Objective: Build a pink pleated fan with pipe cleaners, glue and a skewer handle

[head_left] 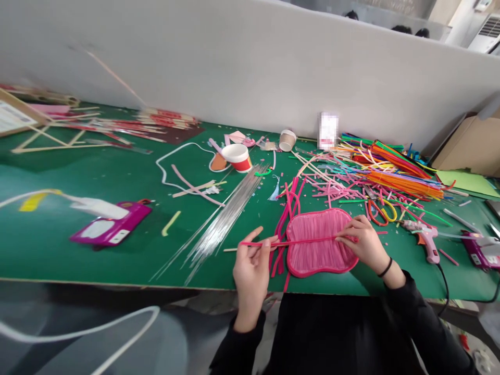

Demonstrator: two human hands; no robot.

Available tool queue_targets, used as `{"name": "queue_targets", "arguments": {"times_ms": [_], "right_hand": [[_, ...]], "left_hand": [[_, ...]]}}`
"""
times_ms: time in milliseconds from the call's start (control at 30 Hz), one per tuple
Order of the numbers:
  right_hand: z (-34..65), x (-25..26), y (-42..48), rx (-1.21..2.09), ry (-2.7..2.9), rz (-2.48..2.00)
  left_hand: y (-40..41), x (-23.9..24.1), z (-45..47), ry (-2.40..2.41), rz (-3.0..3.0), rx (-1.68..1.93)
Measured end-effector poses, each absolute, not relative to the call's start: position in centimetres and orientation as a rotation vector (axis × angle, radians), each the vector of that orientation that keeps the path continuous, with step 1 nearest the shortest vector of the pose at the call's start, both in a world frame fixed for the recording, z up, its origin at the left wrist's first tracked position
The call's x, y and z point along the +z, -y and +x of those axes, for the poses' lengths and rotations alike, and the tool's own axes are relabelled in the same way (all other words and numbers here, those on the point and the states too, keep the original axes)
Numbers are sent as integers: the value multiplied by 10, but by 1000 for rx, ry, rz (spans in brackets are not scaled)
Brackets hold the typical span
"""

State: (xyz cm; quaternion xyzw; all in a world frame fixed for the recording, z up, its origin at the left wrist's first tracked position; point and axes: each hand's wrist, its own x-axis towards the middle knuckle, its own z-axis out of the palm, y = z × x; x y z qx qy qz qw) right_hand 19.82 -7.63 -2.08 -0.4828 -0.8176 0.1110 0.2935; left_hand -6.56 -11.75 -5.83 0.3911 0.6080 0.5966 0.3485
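Between my hands a dark pink pipe cleaner runs straight across the middle of a pink panel, which has a darker pink rim and lies flat on the green table. My left hand pinches one end of the pipe cleaner, left of the panel, with its index finger raised. At the panel's right side, my right hand pinches the other end, its fingertips over the panel. Several loose dark pink pipe cleaners lie along the panel's left edge, partly behind my left hand.
Left of my hands lies a bundle of thin metal wires, with a red-and-white paper cup behind it. Scissors, a pink glue gun and a pile of coloured pipe cleaners are at right. A purple power strip sits far left.
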Motion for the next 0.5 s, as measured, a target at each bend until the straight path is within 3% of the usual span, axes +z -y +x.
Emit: {"name": "queue_targets", "arguments": {"times_ms": [500], "right_hand": [[197, -1, 79, 338, 2118, -1190]], "left_hand": [[118, -61, -65, -1559, 952, 1555]]}}
